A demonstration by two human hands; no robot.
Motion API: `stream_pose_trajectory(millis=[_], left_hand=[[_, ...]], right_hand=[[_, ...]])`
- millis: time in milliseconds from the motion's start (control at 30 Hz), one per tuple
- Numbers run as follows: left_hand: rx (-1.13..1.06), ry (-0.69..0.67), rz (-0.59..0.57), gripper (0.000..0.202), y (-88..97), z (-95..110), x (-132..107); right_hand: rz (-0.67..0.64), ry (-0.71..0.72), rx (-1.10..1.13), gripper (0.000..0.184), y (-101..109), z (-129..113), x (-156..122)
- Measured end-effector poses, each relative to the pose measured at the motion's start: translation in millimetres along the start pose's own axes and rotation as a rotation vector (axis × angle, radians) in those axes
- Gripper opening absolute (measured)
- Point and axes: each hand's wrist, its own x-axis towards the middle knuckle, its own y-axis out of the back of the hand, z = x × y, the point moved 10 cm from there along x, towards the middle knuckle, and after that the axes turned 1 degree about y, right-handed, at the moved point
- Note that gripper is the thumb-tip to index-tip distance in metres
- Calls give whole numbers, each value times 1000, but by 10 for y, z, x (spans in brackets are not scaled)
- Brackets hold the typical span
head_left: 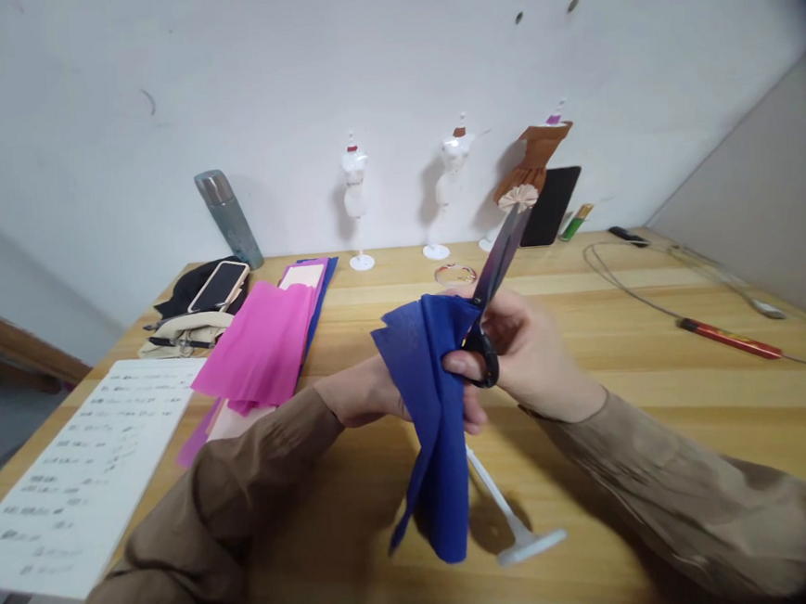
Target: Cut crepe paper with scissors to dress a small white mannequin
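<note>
Folded blue crepe paper (432, 383) hangs in front of me, wrapped around or draped over a small white dress form. Only the form's stand and base (532, 546) show below it. My left hand (372, 390) is closed on the blue paper from behind, most of its fingers hidden by it. In my right hand (536, 352) are black-handled scissors (501, 255), the thumb through one handle loop. Their blades point up and away, nearly together, beside the paper's top edge. Whether they touch the paper I cannot tell.
Pink crepe paper (259, 341) and a written sheet (74, 467) lie left, near a phone (220, 287) and a flask (229, 218). White dress forms (356, 194) stand along the wall, one wearing a brown paper dress (538, 156). A red tool with a cable (731, 338) lies right.
</note>
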Motion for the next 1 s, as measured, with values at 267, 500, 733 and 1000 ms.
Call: stream_pose_trajectory(millis=[267, 500, 733, 1000], left_hand=[[-73, -18, -83, 54, 14, -77, 36], [-90, -63, 173, 51, 287, 105, -6], [-21, -117, 212, 53, 306, 194, -14], [-186, -88, 114, 45, 231, 141, 12]], right_hand=[[137, 36, -106, 52, 110, 14, 40], [243, -92, 81, 43, 461, 102, 114], [282, -184, 128, 54, 546, 175, 138], [165, -216, 134, 47, 375, 230, 128]])
